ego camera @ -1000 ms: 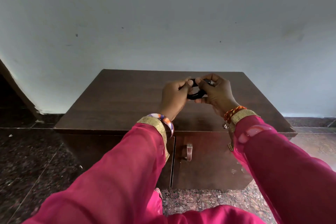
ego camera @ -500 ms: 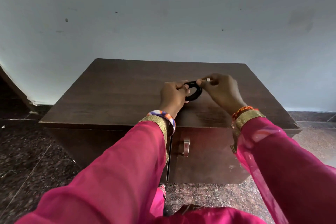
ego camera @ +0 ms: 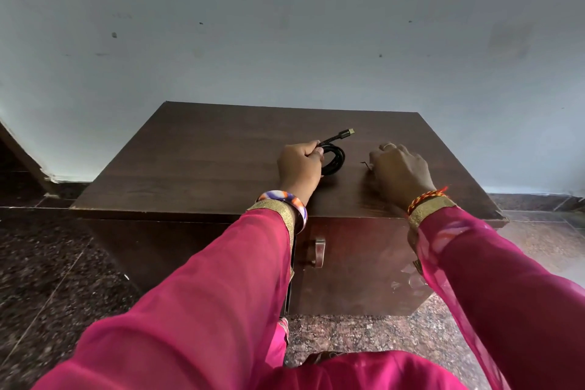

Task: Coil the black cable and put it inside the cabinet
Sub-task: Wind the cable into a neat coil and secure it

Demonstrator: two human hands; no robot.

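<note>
The black cable [ego camera: 336, 158] is wound into a small coil that rests on the top of the dark wooden cabinet [ego camera: 196, 165]. One plug end sticks out up and to the right of the coil. My left hand [ego camera: 300, 165] pinches the coil at its left side. My right hand [ego camera: 399, 169] lies to the right of the coil, apart from it, fingers curled down on the cabinet top with nothing seen in them. Both cabinet doors below are closed, and a metal handle [ego camera: 319, 252] shows on the right door.
A plain pale wall stands right behind the cabinet. Dark speckled stone floor surrounds it on the left, right and front. My pink sleeves fill the lower part of the view and hide part of the left door.
Both hands held the coil up a second ago. Now the coil is down on the cabinet top, my right hand has let go and moved right, and my left hand still grips it.
</note>
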